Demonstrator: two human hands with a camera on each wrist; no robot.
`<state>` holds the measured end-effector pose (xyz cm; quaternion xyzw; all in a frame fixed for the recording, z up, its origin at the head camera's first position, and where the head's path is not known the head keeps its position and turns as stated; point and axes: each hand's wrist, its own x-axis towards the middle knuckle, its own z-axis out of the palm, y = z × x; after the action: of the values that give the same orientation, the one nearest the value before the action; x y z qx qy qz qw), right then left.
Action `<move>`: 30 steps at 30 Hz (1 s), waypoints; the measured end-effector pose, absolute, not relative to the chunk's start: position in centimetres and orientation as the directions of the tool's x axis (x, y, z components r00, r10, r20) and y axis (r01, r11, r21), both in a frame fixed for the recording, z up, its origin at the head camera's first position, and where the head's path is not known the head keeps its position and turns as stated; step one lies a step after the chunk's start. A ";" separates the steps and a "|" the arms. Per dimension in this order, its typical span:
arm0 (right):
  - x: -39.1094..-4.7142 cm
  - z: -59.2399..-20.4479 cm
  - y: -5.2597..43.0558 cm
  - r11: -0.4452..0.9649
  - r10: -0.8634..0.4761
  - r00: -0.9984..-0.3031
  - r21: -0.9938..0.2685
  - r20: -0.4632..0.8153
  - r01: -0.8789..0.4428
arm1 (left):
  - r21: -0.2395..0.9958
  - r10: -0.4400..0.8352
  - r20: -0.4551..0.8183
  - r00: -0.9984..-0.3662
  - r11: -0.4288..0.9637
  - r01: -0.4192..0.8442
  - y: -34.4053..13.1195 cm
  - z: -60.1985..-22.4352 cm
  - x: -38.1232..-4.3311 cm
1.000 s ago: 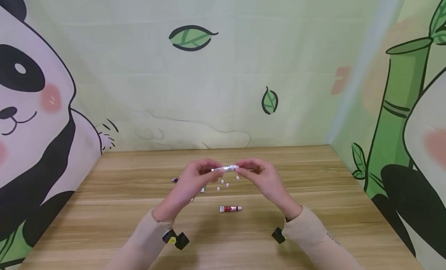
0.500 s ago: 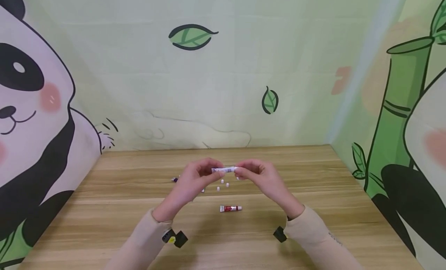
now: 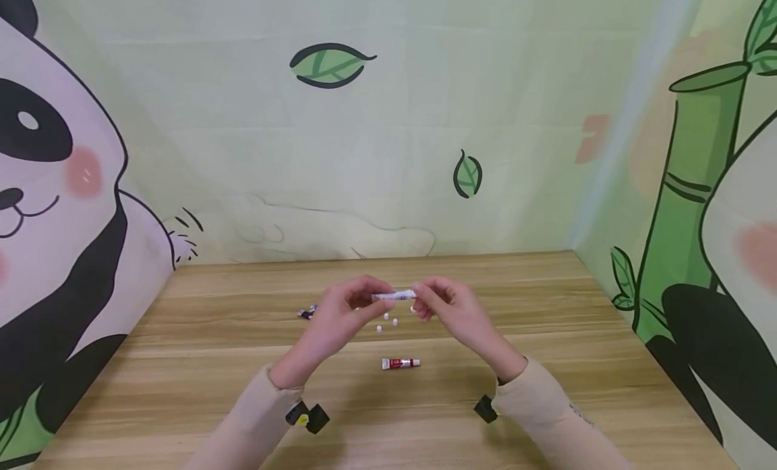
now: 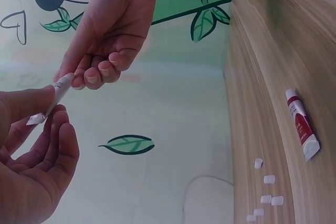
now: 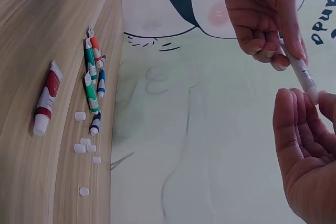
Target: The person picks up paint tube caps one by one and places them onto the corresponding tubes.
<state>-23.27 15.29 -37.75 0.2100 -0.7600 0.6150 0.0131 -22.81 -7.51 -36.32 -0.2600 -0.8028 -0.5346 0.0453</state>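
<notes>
A small white paint tube (image 3: 396,295) is held level above the table between both hands. My left hand (image 3: 346,311) pinches its flat crimped end between thumb and fingers. At the other end, the thumb and fingertips of my right hand (image 3: 456,313) pinch the tip. The right wrist view shows the tube's printed body (image 5: 302,72) slanting between the hands. Fingertips cover the tip, so whether a cap sits there is hard to tell. Below the hands, a red-and-white paint tube (image 3: 400,363) lies on its side on the table.
Several small white caps (image 5: 80,148) lie scattered on the wooden table (image 3: 546,362) beyond the red tube. Green paint tubes (image 5: 90,90), an orange one (image 5: 95,48) and blue ones (image 5: 101,82) lie in a cluster at left. A printed cloth backdrop (image 3: 388,153) stands behind.
The right hand's fingers have shifted and curled further beneath the tube's tip, while the left hand keeps its grip. The tube has turned slightly. The red tube stays put.
</notes>
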 end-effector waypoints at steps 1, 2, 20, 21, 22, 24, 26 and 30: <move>-23.3 -37.8 15.3 0.156 -0.305 -0.911 -0.929 0.279 -0.337 | 0.836 0.368 0.346 -0.863 0.297 0.461 -7.5 -36.3 -22.8; -23.2 -37.8 15.2 0.157 -0.305 -0.911 -0.928 0.279 -0.337 | 0.838 0.365 0.341 -0.866 0.300 0.456 -7.5 -36.4 -22.8; -23.0 -38.0 15.3 0.247 -0.423 -0.853 -0.868 0.304 -0.432 | 0.782 0.394 0.360 -0.845 0.366 0.504 -7.8 -36.6 -22.7; -23.0 -37.9 15.2 0.243 -0.431 -0.849 -0.866 0.307 -0.437 | 0.773 0.398 0.363 -0.843 0.376 0.511 -7.8 -36.6 -22.7; -23.0 -37.9 15.2 0.237 -0.436 -0.846 -0.867 0.308 -0.438 | 0.763 0.400 0.369 -0.839 0.385 0.519 -7.7 -36.7 -22.7; -23.0 -37.9 15.2 0.229 -0.451 -0.837 -0.866 0.310 -0.445 | 0.739 0.407 0.386 -0.828 0.401 0.542 -7.7 -36.7 -22.5; -22.9 -37.9 15.2 0.227 -0.465 -0.832 -0.868 0.303 -0.443 | 0.709 0.420 0.414 -0.808 0.407 0.575 -7.6 -36.7 -22.3; -22.8 -37.9 15.2 0.234 -0.487 -0.828 -0.871 0.280 -0.432 | 0.660 0.444 0.471 -0.762 0.396 0.639 -7.4 -36.8 -22.1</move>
<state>-22.82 15.20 -37.92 0.2925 -0.7852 0.5452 -0.0250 -22.14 -7.43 -36.83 -0.3269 -0.8281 -0.4419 0.1102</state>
